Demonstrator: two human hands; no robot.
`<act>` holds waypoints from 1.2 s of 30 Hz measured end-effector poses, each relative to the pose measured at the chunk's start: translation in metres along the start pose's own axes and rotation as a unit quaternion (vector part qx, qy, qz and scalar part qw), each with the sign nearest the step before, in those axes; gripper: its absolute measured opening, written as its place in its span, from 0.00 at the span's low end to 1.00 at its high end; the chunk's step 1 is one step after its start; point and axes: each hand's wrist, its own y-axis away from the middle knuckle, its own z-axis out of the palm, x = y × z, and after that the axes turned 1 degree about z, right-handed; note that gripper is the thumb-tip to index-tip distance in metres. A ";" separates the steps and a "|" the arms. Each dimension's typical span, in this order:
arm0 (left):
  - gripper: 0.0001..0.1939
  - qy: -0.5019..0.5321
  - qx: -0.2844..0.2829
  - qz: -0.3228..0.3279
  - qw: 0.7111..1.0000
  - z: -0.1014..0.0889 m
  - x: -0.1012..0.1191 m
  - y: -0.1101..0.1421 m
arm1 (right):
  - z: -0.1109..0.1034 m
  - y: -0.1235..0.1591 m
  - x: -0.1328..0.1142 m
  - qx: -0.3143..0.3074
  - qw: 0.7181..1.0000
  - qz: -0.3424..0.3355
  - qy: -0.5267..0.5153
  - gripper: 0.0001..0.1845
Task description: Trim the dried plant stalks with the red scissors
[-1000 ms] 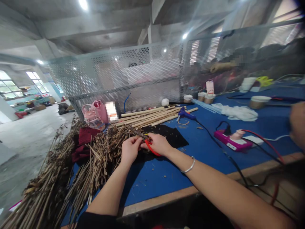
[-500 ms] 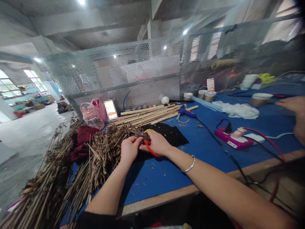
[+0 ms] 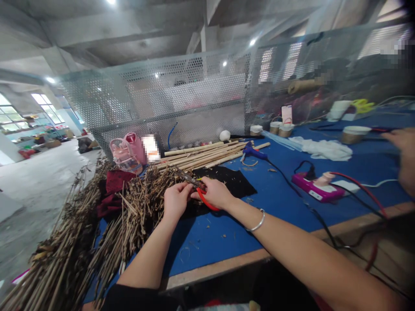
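Observation:
My right hand is closed round a hand tool with pointed metal jaws and curved red handles with a touch of yellow; whether it is pliers or shears I cannot tell. Its jaws point left over the dried plant stems. My left hand is pinched shut right beside the jaws, its fingertips almost meeting the right fingers. Whatever it grips is too small or hidden to make out. Beneath both hands lies a black cloth or sheet with plant scraps on it.
Pale wooden sticks lie behind my hands, with a blue glue gun near them. A purple power strip with cords sits at right. Another person's hand is at the far right. Pink bags stand back left.
The tool's handles have come closer together in my right hand. Both hands stay almost in place. At far right, the other person's hand has shifted slightly.

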 end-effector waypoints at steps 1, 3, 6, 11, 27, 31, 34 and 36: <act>0.17 0.002 -0.001 0.003 1.000 0.000 -0.002 -0.001 | 0.000 0.000 0.001 0.001 1.000 0.000 0.000 0.25; 0.17 0.006 -0.002 0.006 1.000 0.000 -0.005 -0.002 | 0.001 -0.001 0.002 0.001 1.000 0.000 -0.003 0.25; 0.17 0.020 -0.003 -0.004 1.000 0.001 -0.004 -0.002 | 0.002 -0.002 0.004 -0.006 1.000 -0.003 -0.012 0.24; 0.14 0.043 0.013 -0.013 0.999 0.000 0.001 -0.001 | 0.002 -0.003 0.005 -0.015 1.000 -0.004 -0.014 0.23; 0.14 0.106 0.005 -0.028 0.994 0.003 -0.002 -0.003 | 0.006 -0.002 0.007 -0.012 0.999 -0.035 -0.033 0.20; 0.14 0.208 0.016 -0.063 0.976 0.008 -0.007 -0.005 | 0.006 -0.003 0.006 -0.023 0.998 -0.022 -0.048 0.19; 0.12 0.240 0.011 -0.080 0.967 0.010 -0.006 -0.005 | 0.006 -0.002 0.003 -0.015 0.999 -0.012 -0.043 0.20; 0.11 0.253 0.005 -0.086 0.964 0.010 -0.004 -0.004 | 0.007 -0.001 0.000 0.001 0.999 -0.017 -0.038 0.21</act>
